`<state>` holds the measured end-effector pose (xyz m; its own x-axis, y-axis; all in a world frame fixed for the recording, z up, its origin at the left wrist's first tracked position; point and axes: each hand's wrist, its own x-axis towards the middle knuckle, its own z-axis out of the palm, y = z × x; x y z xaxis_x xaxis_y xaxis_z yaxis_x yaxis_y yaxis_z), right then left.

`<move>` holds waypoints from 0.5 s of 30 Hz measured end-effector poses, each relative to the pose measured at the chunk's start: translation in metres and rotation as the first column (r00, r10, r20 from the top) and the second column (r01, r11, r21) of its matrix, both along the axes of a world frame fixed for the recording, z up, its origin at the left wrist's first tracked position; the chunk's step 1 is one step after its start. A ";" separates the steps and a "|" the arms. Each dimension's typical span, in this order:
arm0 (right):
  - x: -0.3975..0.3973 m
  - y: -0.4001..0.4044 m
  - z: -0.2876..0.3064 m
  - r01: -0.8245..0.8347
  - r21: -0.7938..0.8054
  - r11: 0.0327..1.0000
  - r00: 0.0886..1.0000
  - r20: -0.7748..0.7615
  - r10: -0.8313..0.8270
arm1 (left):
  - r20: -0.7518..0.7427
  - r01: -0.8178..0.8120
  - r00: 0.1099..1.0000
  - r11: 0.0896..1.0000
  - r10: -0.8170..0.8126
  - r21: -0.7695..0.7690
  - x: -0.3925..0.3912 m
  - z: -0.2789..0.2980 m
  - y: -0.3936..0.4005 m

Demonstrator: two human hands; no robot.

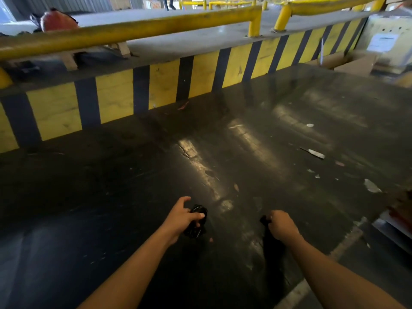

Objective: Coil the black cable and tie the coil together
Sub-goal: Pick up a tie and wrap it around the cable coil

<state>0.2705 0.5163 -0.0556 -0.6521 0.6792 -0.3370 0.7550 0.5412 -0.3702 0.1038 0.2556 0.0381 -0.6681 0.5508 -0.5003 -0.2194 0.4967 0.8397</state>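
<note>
A small coil of black cable (199, 219) hangs in my left hand (181, 216), low in the middle of the view; thumb and fingers close around it while the index finger sticks out. About a forearm's width to the right, my right hand (282, 225) is a fist around a black piece (264, 219) that pokes out on its left side. Whether that piece is the cable's end or a strap cannot be told against the dark floor. No cable is visible between the two hands.
Dark glossy floor (223, 152) lies below, with scraps of paper and debris (314, 153) to the right. A yellow-and-black striped kerb (156, 85) with yellow rails (133, 30) runs across ahead. A cardboard box (354, 63) stands far right, a red object (401, 210) at the right edge.
</note>
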 end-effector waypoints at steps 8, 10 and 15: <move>-0.032 -0.013 0.012 -0.049 -0.186 0.981 0.996 0.060 0.062 | -0.062 -0.062 0.996 0.990 0.071 0.130 -0.001 0.019 0.004; -0.049 -0.022 0.029 -0.029 -0.339 0.940 0.993 -0.118 -0.011 | -0.095 -0.074 0.991 0.981 0.092 0.178 -0.001 0.026 0.007; -0.102 -0.048 0.128 -0.245 -0.620 0.746 0.807 -0.557 -0.198 | -0.162 -0.087 0.977 0.953 0.139 0.291 -0.010 0.057 0.018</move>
